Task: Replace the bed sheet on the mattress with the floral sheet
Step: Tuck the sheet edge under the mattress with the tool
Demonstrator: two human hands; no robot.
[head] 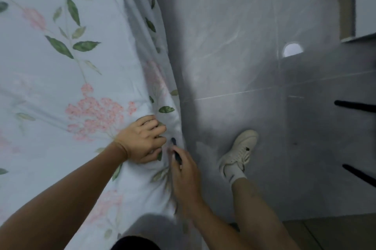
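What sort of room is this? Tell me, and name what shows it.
Probably a bedroom. A pale blue floral sheet with pink blossoms and green leaves is spread over a bed, its edge draping toward a glossy grey tiled floor. Both hands work at that edge, beside a white sneaker.

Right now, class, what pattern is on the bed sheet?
Pink flower clusters and green leaves on pale blue floral sheet, head view.

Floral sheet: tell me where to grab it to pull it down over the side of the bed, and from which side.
Grip the floral sheet along its hanging edge, just beyond the left hand. Come from the floor side, probably best: there the cloth drapes free in loose folds, while on top it lies flat. The right hand already holds a dark object.
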